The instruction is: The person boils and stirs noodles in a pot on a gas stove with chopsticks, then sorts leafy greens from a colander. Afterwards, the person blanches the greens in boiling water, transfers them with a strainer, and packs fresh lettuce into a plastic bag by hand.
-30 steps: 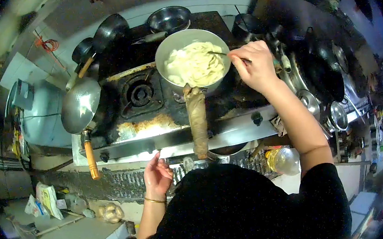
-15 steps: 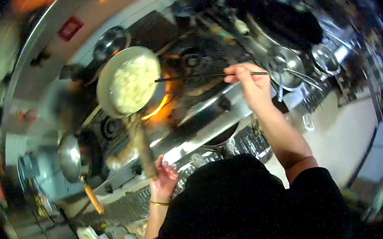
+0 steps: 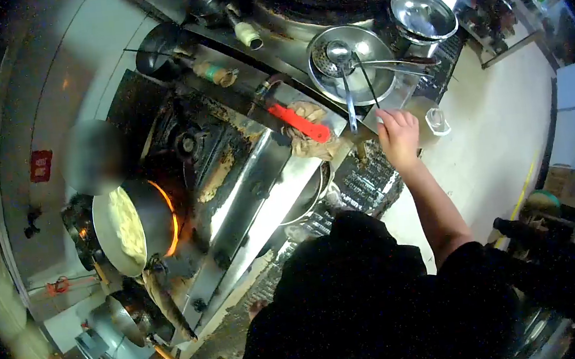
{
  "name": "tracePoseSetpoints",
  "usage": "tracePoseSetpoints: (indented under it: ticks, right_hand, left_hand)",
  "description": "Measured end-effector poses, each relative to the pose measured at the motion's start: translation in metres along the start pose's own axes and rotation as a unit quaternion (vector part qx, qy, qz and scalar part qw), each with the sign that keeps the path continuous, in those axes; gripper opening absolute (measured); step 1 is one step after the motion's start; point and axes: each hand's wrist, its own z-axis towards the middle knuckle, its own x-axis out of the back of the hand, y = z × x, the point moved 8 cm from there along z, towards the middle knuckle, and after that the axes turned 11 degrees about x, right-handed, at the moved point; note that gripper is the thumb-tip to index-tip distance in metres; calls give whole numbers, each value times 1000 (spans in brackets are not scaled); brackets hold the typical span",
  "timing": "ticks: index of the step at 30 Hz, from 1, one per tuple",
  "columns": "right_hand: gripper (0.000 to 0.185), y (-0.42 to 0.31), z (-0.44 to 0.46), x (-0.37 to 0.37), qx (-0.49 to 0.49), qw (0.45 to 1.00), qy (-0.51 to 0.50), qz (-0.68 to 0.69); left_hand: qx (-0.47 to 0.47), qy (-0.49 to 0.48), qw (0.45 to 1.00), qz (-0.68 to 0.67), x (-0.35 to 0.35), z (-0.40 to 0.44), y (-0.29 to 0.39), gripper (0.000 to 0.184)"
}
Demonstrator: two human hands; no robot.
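Note:
My right hand (image 3: 400, 132) holds the end of thin black chopsticks (image 3: 368, 81), whose far tips are over a steel bowl (image 3: 385, 41). In that bowl lie a ladle (image 3: 339, 51) and a perforated skimmer (image 3: 323, 62), handles over the rim. My left hand (image 3: 258, 309) is mostly hidden beside my black clothing; only a bit of it shows, so its fingers cannot be read. At the left, a deep pan (image 3: 105, 227) with pale sliced food (image 3: 126, 221) sits over a burner with an orange flame along its side. Its cloth-wrapped handle (image 3: 164, 301) points toward me.
A red-handled object (image 3: 302, 123) lies on a crumpled brown cloth (image 3: 312, 149) at the stove's edge. Steel bowls (image 3: 424, 16) stand at the upper right. A second pan with a wooden handle (image 3: 168, 357) is at lower left. A burner (image 3: 187, 144) sits mid-stove.
My right hand has carried the chopsticks from the pan to the steel bowl. My left hand, earlier open near the pan's handle, is now largely out of sight. The view has turned right.

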Motion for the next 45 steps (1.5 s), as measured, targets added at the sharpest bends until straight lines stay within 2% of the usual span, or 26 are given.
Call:
tracePoseSetpoints:
  ticks: [3, 4, 8, 10, 14, 15, 17, 18, 21, 24, 27, 28, 29, 31, 33, 36, 37, 38, 39, 40, 41, 42, 45]
  right_hand:
    - [45, -2, 28, -21, -24, 999, -31, 7]
    - [54, 0, 31, -36, -42, 996, -72, 11]
    - [68, -4, 27, -46, -35, 994, -94, 41]
    - [74, -7, 8, -38, -30, 994, -62, 79]
    - [79, -19, -60, -32, -40, 987, -121, 93]
    - [81, -26, -82, -34, -9, 990, -107, 89]
    - [77, -37, -139, -64, -17, 963, -254, 94]
    - [75, -46, -172, -81, -9, 936, -337, 99]
    - [71, -66, -279, -116, 9, 852, -505, 137]
    - [66, -63, -368, -137, 10, 777, -609, 160]
    - [62, -44, -452, -140, -9, 733, -657, 176]
    - [61, -33, -483, -137, -20, 727, -661, 184]
    - [59, -21, -513, -132, -37, 725, -661, 192]
    - [57, 0, -558, -99, -81, 737, -644, 188]
    - [52, 15, -575, -47, -140, 769, -605, 153]
    - [42, 33, -609, 0, -254, 843, -453, 143]
    - [39, 40, -631, -1, -217, 879, -396, 154]
    - [39, 38, -637, 24, -364, 825, -404, 156]
    - [40, 33, -642, 40, -343, 841, -388, 155]
    - [40, 21, -641, 61, -399, 808, -400, 166]
    - [41, 20, -659, 65, -428, 797, -384, 185]
    - [41, 9, -662, 76, -451, 764, -411, 208]
    - [39, 3, -673, 81, -360, 779, -486, 165]
  left_hand:
    - [41, 27, 999, 16, -4, -14, -40, 27]
    - [46, 29, 998, 17, -8, -19, -45, 27]
    - [39, 19, 999, 11, -31, -24, -43, 26]
    - [26, 10, 1000, 14, -41, -22, -31, 25]
    - [-11, -13, 1000, 23, -57, -16, -13, 24]
    - [-19, -17, 999, 22, -60, -15, -11, 24]
    - [-43, -24, 999, 14, -62, -14, -9, 23]
    - [-55, -25, 998, 2, -62, -16, -7, 23]
    - [-94, -29, 994, -38, -55, -24, -10, 22]
    - [-149, -24, 984, -92, -39, -37, -25, 21]
    - [-223, -41, 968, -109, -25, -53, -60, 18]
    - [-224, -16, 963, -151, -17, -47, -84, 14]
    - [-200, 18, 974, -102, -8, -51, -106, 16]
    - [-127, -38, 977, -168, 12, 2, -204, 22]
    - [-46, 9, 995, -86, 24, 6, -273, 22]
    - [19, 36, 999, 29, 33, 8, -340, 24]
    - [29, 33, 997, 68, 35, 12, -351, 24]
    - [30, 24, 995, 90, 33, 15, -346, 24]
    - [32, 15, 993, 115, 33, 24, -345, 25]
    - [33, 5, 991, 132, 30, 31, -337, 25]
    - [37, -3, 990, 139, 28, 38, -321, 25]
    - [46, -12, 990, 135, 25, 45, -303, 26]
    - [123, -44, 988, 80, 7, 69, -223, 27]
